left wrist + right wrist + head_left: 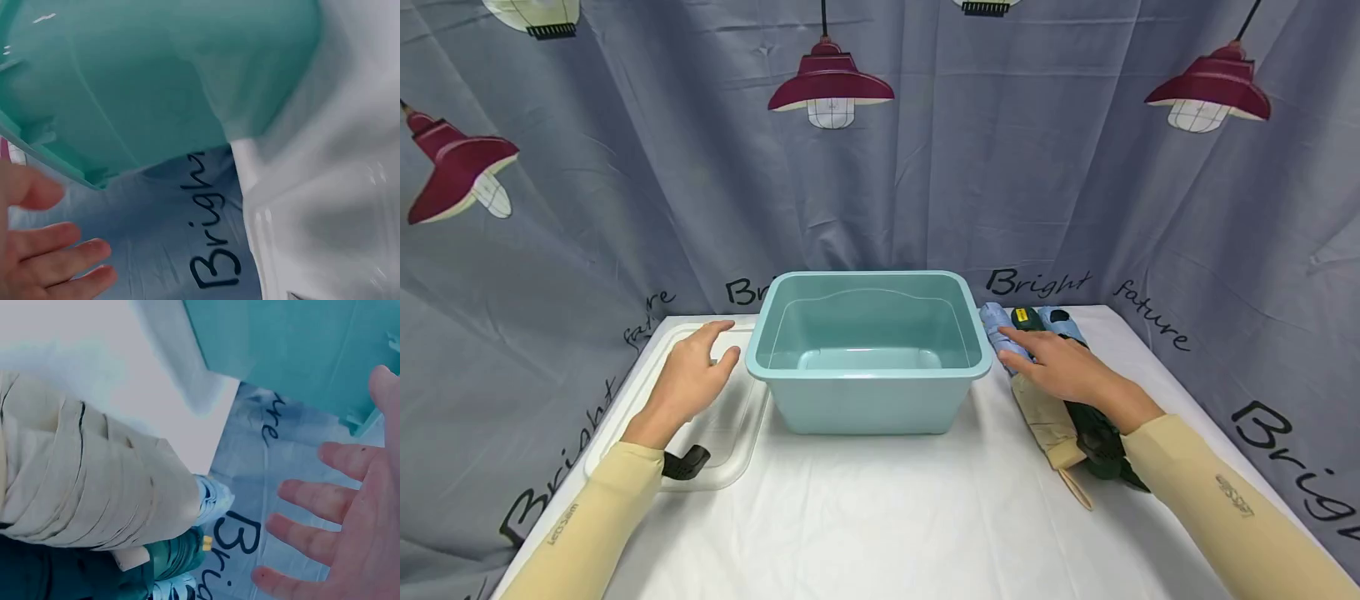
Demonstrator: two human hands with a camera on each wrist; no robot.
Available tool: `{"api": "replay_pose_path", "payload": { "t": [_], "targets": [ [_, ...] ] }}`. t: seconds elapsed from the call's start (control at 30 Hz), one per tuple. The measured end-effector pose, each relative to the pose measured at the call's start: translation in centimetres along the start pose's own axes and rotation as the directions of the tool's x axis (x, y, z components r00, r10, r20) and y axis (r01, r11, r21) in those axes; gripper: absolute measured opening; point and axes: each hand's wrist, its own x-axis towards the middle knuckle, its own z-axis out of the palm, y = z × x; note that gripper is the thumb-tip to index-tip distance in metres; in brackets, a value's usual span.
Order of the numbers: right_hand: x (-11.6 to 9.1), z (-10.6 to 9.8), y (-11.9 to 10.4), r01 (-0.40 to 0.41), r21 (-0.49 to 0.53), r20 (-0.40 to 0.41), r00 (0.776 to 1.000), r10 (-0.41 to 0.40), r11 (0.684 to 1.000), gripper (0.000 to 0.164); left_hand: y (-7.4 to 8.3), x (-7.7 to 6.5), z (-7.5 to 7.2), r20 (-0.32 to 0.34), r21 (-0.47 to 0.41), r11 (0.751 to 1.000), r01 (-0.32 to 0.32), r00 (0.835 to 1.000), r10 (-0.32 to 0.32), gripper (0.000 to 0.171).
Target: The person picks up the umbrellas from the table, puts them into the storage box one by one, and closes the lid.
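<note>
A teal plastic bin [868, 404] stands upright in the middle of the table, its open top showing a bare inside. My left hand [688, 379] hovers to its left, fingers spread and holding nothing, above a white lid [730, 442]. On the bin's other side, my right hand [1063, 367] is held over several folded umbrellas, also with fingers extended and nothing gripped. Among them are a beige umbrella [1047, 417] with a wrist loop, a dark green umbrella [1097, 437] and light blue ones, partly hidden by the hand. In the right wrist view, the beige umbrella [106, 475] lies apart from my fingers.
A white cloth covers the table [865, 517]. Grey-blue curtains [880, 200] printed with red lamps and lettering hang close behind and along both sides. A black strap end [687, 462] sticks out from my left wrist above the lid.
</note>
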Motion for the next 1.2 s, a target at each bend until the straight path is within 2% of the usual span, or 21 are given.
{"api": "replay_pose_path", "payload": {
  "t": [0.07, 0.13, 0.23, 0.33, 0.57, 0.8, 1.0, 1.2],
  "targets": [
    [-0.2, 0.0, -0.2, 0.003, 0.006, 0.003, 1.000, -0.003, 1.000, 0.073, 0.5, 0.0, 0.0, -0.066, -0.068, 0.998, 0.014, 0.998, -0.019, 0.043],
    [-0.4, 0.1, -0.4, 0.010, 0.005, 0.005, 1.000, -0.010, 1.000, 0.074, 1.0, 0.1, 0.1, -0.088, -0.134, 0.991, 0.027, 0.995, -0.039, 0.041],
    [-0.6, 0.3, -0.7, 0.035, 0.009, -0.007, 0.999, -0.035, 0.999, 0.073, 2.0, 0.5, -0.1, -0.076, -0.230, 0.972, 0.046, 0.995, -0.065, 0.043],
    [-0.9, 0.3, -0.7, 0.062, 0.016, -0.032, 0.998, -0.061, 0.998, 0.069, 3.0, 1.1, -0.3, -0.058, -0.272, 0.960, 0.063, 0.995, -0.082, 0.047],
    [-1.1, 0.2, -0.6, 0.068, 0.039, -0.042, 0.997, -0.066, 0.997, 0.063, 4.1, 2.8, 0.1, -0.064, -0.222, 0.974, 0.054, 0.996, -0.070, 0.050],
    [-1.0, 0.2, -0.7, 0.065, 0.058, -0.046, 0.997, -0.062, 0.996, 0.065, 3.3, 3.5, 1.1, 0.043, -0.187, 0.976, 0.110, 0.994, -0.104, 0.054],
    [-1.4, 0.1, -0.8, 0.060, 0.078, -0.051, 0.997, -0.056, 0.995, 0.061, 3.2, 3.8, 1.2, 0.136, -0.131, 0.981, 0.145, 0.982, -0.127, 0.057],
    [-1.8, 0.2, -0.4, 0.040, 0.084, -0.057, 0.998, -0.035, 0.996, 0.059, 3.6, 4.2, 0.8, 0.175, -0.075, 0.987, 0.140, 0.977, -0.125, 0.059]
  ]
}}
